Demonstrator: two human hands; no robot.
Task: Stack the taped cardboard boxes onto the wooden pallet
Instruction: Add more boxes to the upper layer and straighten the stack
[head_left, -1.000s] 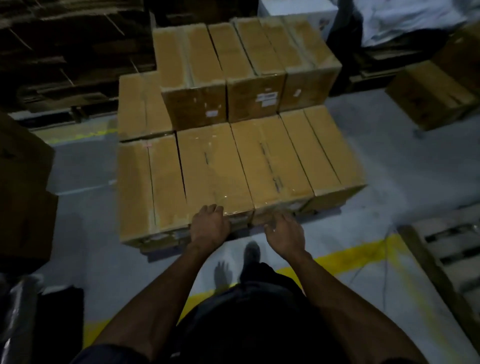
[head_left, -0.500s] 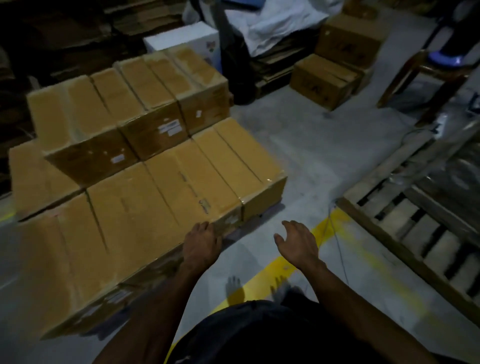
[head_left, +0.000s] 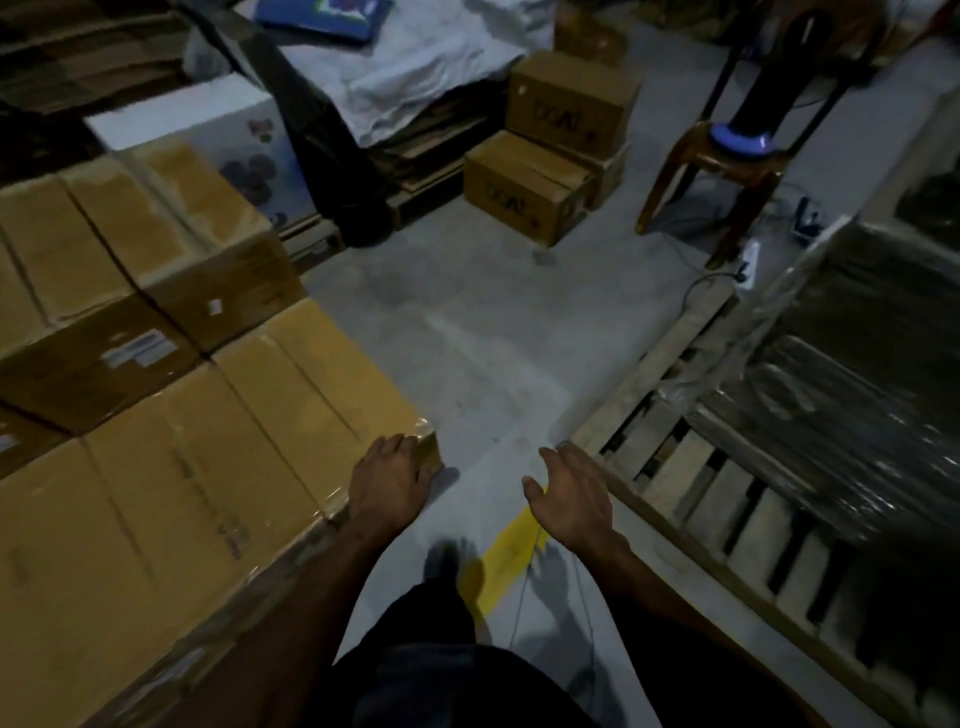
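Grey concrete floor (head_left: 467, 322), dim warehouse light. Left hand (head_left: 387, 486) rests on the near right corner of the lower taped box (head_left: 291, 395), fingers curled over the corner edge, touching the cardboard. Right hand (head_left: 569, 501) hangs over the floor with fingers relaxed and spread, holding nothing, just beside the corner of the empty wooden pallet (head_left: 717, 499).

Open lane of floor runs between the box stack on the left and the pallet on the right; a yellow floor line (head_left: 511, 556) crosses it under the hands. Pallet edge runs diagonally from mid-frame down to the lower right, slats bare at the near end.

Taped boxes: plain brown cardboard, clear glossy tape along the top seams and corners. Lower row sits low, close to the floor; an upper row of boxes (head_left: 140, 249) stands on it behind, with small white labels on the near faces.

Around: a stretch-wrapped dark load (head_left: 852, 374) on the far part of the pallet, loose printed brown boxes (head_left: 524, 187) across the lane, a wooden chair (head_left: 727, 161), a white box (head_left: 208, 130) behind the stack, a power strip (head_left: 748, 262) with cable on the floor near the pallet's far corner.
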